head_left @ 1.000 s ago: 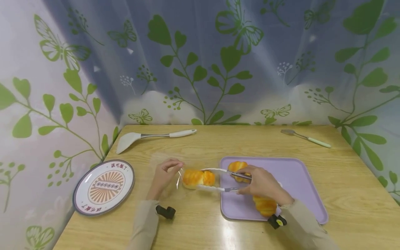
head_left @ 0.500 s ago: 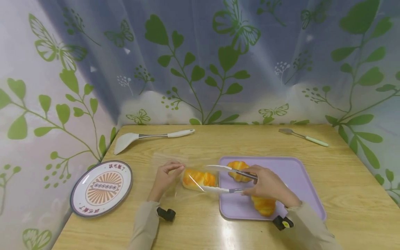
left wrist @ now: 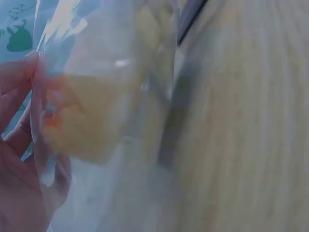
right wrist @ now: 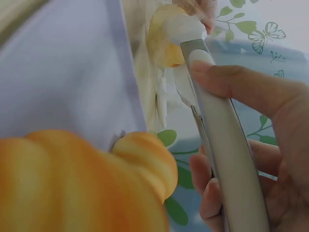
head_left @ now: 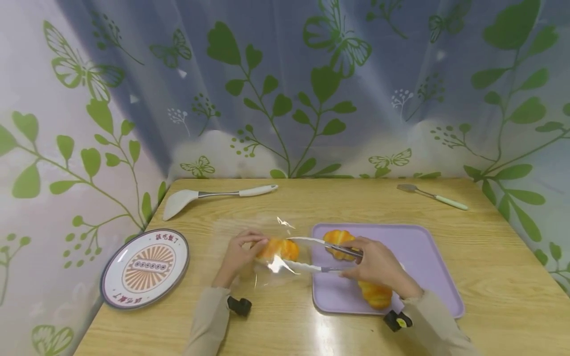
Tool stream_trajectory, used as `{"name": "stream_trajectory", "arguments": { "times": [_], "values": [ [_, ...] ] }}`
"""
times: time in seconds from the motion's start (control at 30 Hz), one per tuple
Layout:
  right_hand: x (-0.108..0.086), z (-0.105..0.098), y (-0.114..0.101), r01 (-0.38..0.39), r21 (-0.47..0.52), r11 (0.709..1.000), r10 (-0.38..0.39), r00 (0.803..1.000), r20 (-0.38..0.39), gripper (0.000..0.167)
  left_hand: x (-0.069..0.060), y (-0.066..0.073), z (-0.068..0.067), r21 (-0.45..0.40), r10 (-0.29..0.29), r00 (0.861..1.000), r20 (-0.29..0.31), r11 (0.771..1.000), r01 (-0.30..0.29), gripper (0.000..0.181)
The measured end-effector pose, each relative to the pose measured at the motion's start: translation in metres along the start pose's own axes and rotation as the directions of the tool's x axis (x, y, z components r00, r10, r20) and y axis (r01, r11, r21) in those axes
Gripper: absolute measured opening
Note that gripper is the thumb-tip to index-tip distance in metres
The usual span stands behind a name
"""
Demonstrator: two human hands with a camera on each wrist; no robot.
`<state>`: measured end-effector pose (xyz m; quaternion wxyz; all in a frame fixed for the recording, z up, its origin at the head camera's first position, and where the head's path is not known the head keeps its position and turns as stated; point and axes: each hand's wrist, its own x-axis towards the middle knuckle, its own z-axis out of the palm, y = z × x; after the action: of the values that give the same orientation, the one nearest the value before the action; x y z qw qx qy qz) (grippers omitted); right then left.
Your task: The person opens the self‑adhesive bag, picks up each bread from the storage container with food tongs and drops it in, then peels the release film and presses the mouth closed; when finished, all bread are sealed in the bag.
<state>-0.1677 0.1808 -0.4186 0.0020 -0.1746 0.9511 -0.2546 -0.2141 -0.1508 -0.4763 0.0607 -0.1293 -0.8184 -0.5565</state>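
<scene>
A clear plastic bag [head_left: 222, 237] is pinched between the thumb and fingers of my left hand [head_left: 240, 252]. Inside it lies an orange-yellow bread roll [head_left: 287, 249], blurred through the plastic in the left wrist view. My right hand [head_left: 378, 264] grips metal tongs [head_left: 345, 249] with white tips, one tip on either side of the roll; whether they press on it I cannot tell. The right wrist view shows the thumb on the handle of the tongs [right wrist: 227, 145]. Close to my right hand are two croissant-like breads [head_left: 336, 237], [head_left: 376, 295] on a purple tray [head_left: 418, 247].
On the left of the wooden table [head_left: 276, 326] lies a white patterned plate [head_left: 126, 257]. A white spatula [head_left: 182, 200] lies at the back left, and a small green-handled utensil [head_left: 450, 201] at the back right. A patterned curtain [head_left: 276, 138] hangs behind.
The tongs first drew slightly right, then moved back left around the roll. My left hand has shifted a little right, and the bag and roll have moved slightly, with new glare on the plastic.
</scene>
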Motion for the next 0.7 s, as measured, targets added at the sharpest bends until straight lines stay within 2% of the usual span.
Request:
{"name": "stream_trajectory", "arguments": {
  "times": [0.1,0.33,0.43,0.57,0.7],
  "values": [
    [0.005,0.001,-0.005,0.003,0.001,1.0,-0.003,1.0,-0.001,0.064,0.0,0.005,-0.004,0.026,0.022,1.0,-0.006,0.999,-0.021,0.013],
    [0.014,0.007,-0.009,0.062,-0.058,0.996,-0.061,0.998,0.016,0.065,0.0,0.015,-0.013,-0.002,0.065,0.998,-0.016,0.998,-0.065,0.014],
    [0.015,0.01,-0.009,0.057,-0.059,0.997,-0.057,0.998,0.002,0.065,0.0,0.015,-0.015,0.008,0.08,0.997,-0.024,0.997,-0.08,0.013],
    [0.018,0.015,-0.012,0.052,-0.01,0.999,-0.052,0.999,-0.009,0.065,0.001,0.014,-0.013,0.01,0.076,0.997,0.01,0.997,-0.076,0.013],
    [0.024,0.02,-0.02,0.09,0.009,0.996,-0.09,0.996,-0.013,0.06,0.002,0.016,-0.008,-0.015,0.071,0.995,0.07,0.997,-0.07,0.014]
  ]
}}
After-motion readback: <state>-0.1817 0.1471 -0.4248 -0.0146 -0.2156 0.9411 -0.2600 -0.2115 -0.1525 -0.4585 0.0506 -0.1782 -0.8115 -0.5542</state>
